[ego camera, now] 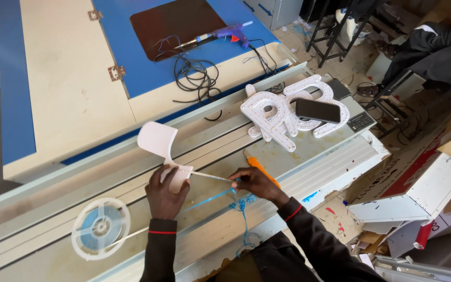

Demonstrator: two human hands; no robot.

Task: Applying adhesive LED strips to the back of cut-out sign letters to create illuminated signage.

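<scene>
Nearest the wearer, a blue wire [242, 219] is seen hanging over the near edge of the workbench [335, 151], its upper end gathered under the right hand [254, 183]. A white reel [101, 228] of light strip lies flat towards the near left corner, and a thin strip is led from it up towards the hands.

The left hand [165, 194] is closed over the lower arm of a white letter-shaped piece [160, 146], pinning it to the bench top; the upper lobe of the piece stands clear beyond the fingers. The right hand is pinched narrowly on the end of a short strip segment [211, 177], which is stretched between the two hands, its far end touching the white piece at the left thumb.

Step judged in hand: a strip length is being offered to the letter piece. The next move would seem to call for the strip to be kept taut and laid along the piece while that is held down.

An orange-handled knife [262, 169] lies just beyond the right hand. Further along, finished white letters [275, 117] are stacked near the far right corner, a dark phone [318, 110] resting on them. Beyond the bench, a glue gun [230, 34] and coiled black cable [197, 78] lie on a blue-topped table [147, 73]
</scene>
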